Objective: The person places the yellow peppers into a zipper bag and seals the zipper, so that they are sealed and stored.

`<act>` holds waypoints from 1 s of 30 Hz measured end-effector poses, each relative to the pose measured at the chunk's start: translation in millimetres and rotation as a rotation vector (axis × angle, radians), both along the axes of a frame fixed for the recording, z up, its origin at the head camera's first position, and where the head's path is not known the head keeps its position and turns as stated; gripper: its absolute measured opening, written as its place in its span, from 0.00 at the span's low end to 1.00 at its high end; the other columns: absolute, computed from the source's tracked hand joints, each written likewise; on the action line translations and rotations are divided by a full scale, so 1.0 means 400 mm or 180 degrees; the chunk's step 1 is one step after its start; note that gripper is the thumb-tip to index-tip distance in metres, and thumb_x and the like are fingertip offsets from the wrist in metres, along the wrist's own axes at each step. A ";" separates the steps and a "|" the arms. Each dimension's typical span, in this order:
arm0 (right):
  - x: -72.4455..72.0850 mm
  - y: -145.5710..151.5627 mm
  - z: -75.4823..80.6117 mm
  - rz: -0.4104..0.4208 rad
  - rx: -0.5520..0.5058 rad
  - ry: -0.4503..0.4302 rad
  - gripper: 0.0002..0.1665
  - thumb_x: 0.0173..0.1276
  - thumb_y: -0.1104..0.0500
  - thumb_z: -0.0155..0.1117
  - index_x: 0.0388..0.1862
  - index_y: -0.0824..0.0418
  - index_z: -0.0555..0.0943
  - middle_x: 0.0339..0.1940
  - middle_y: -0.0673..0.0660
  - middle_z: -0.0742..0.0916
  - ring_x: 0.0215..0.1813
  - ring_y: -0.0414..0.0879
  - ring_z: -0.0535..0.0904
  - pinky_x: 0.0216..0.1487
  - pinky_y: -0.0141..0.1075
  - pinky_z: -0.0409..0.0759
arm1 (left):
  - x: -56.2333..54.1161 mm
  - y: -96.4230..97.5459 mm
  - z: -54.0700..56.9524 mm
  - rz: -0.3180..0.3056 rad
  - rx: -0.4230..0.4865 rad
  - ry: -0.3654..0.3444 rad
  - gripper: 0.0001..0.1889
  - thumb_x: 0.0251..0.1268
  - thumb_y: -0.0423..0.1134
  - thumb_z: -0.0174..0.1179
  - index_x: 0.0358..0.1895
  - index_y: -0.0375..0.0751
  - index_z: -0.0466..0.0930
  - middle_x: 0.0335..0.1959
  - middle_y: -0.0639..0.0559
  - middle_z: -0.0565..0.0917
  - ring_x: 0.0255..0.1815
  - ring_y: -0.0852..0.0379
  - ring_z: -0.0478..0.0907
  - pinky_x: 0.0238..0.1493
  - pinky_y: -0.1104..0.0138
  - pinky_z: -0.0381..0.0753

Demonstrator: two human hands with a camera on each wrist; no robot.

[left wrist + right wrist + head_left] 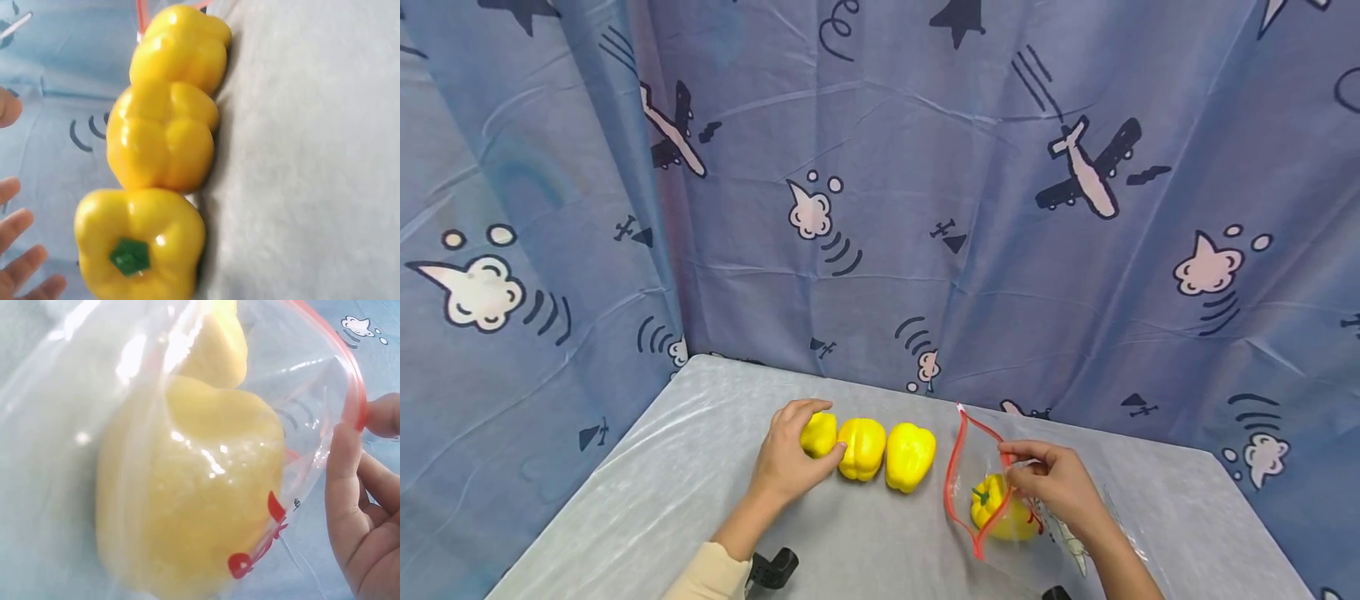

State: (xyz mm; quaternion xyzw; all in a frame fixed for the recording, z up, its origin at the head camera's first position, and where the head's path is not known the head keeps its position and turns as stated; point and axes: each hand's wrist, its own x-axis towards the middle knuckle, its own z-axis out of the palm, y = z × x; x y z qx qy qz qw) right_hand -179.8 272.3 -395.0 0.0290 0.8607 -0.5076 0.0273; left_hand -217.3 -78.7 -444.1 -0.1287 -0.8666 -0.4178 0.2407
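Three yellow bell peppers stand in a row on the table. My left hand (793, 454) is spread beside the leftmost pepper (820, 434), thumb and fingers to either side of it. In the left wrist view the fingers appear apart from that pepper (156, 219), whose green stem faces the camera. The middle pepper (861, 448) and right pepper (910, 457) sit close by. With thumb and fingers, my right hand (1060, 485) pinches the red rim of a clear zip bag (356, 381). The bag's mouth gapes toward the row, and one yellow bell pepper (194, 506) lies inside.
A pale plastic-like cover lies over the table (850, 542). Blue printed curtains (880, 275) hang behind it and along its left side. A black wrist device (775, 570) shows beside the left forearm.
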 end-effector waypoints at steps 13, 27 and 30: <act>0.005 -0.006 0.001 -0.0037 0.0034 -0.0029 0.27 0.56 0.66 0.65 0.58 0.67 0.79 0.39 0.60 0.85 0.28 0.46 0.81 0.31 0.37 0.83 | -0.018 -0.015 -0.050 0.0386 0.0460 -0.0858 0.30 0.44 0.49 0.74 0.55 0.47 0.80 0.59 0.45 0.74 0.60 0.44 0.71 0.59 0.49 0.70; 0.005 -0.008 0.000 -0.0025 0.0067 -0.0005 0.26 0.56 0.66 0.65 0.57 0.67 0.79 0.38 0.58 0.84 0.28 0.46 0.82 0.30 0.38 0.83 | -0.024 -0.013 -0.078 0.0412 0.0808 -0.1180 0.29 0.45 0.44 0.74 0.55 0.46 0.77 0.58 0.40 0.73 0.58 0.42 0.73 0.60 0.48 0.71; 0.005 -0.010 0.002 -0.0051 0.0083 -0.0014 0.26 0.56 0.66 0.65 0.57 0.66 0.79 0.38 0.58 0.85 0.28 0.46 0.82 0.30 0.38 0.83 | -0.025 -0.012 -0.080 0.0449 0.0850 -0.1230 0.29 0.46 0.44 0.74 0.55 0.46 0.77 0.58 0.41 0.73 0.57 0.42 0.73 0.59 0.48 0.72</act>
